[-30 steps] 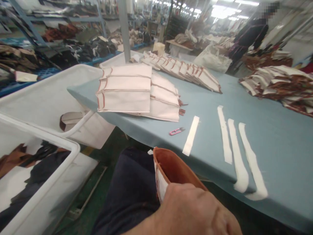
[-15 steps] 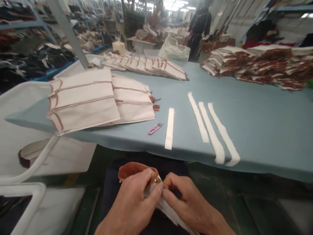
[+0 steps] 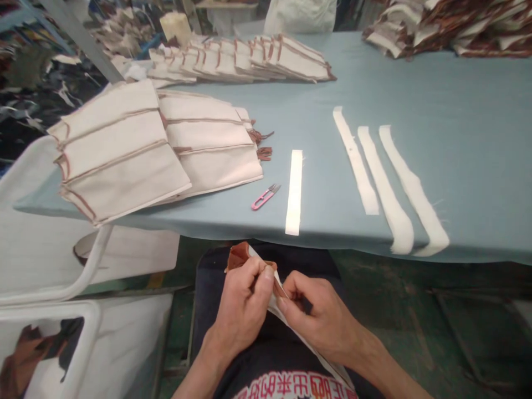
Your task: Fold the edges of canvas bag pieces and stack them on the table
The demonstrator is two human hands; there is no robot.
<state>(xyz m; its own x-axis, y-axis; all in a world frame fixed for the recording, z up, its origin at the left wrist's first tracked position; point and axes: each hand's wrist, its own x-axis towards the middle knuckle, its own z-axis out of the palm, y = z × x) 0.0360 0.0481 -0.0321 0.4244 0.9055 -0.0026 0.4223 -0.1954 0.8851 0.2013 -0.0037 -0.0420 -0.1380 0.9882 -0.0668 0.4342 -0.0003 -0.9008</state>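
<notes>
Over my lap, my left hand [image 3: 247, 293] pinches the edge of a cream and brown fabric piece [image 3: 240, 256], whose brown side shows beyond my knuckles. Close on its right, my right hand [image 3: 311, 310] is closed on the same piece, thumb against forefinger along the edge. A cream length of it runs down under my right wrist. Much of the piece is hidden by my hands. On the blue-green table in front lie pink thread snips [image 3: 265, 198] and a short cream strip [image 3: 294, 193].
Three longer cream strips [image 3: 384, 191] lie to the right on the table [image 3: 477, 138]. Cream panels with brown seams [image 3: 124, 147] are stacked at left, with another row [image 3: 241, 60] behind. A brown and cream pile [image 3: 453, 27] is at far right. White-framed bins [image 3: 89, 277] stand at lower left.
The view has tipped downward, so the table sits higher in the picture. The brown part of the fabric has folded narrower, and both hands still grip its edge.
</notes>
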